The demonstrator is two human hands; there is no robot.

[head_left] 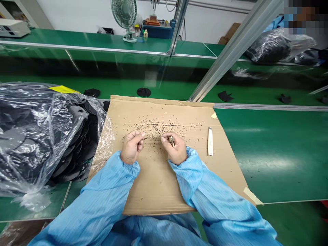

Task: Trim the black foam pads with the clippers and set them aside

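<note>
Both hands hover just over a cardboard sheet (156,184) strewn with many tiny black bits (153,125). My left hand (132,146) is closed, thumb and forefinger pinched together; whatever lies between the tips is too small to make out. Close by on its right, my right hand (176,149) is closed around a small brass-coloured metal tool (172,140), mostly hidden by the fingers. The hands are apart from each other. A slim white utility knife or similar handle (210,141) lies on the cardboard to the right of my right hand.
At left bulges a clear plastic bag (30,136) of flat black parts (77,147). Beyond the cardboard, black pieces (144,92) lie spaced along a green conveyor (184,87). A slanted metal post (230,51) rises behind. A fan (124,15) stands on the far shelf.
</note>
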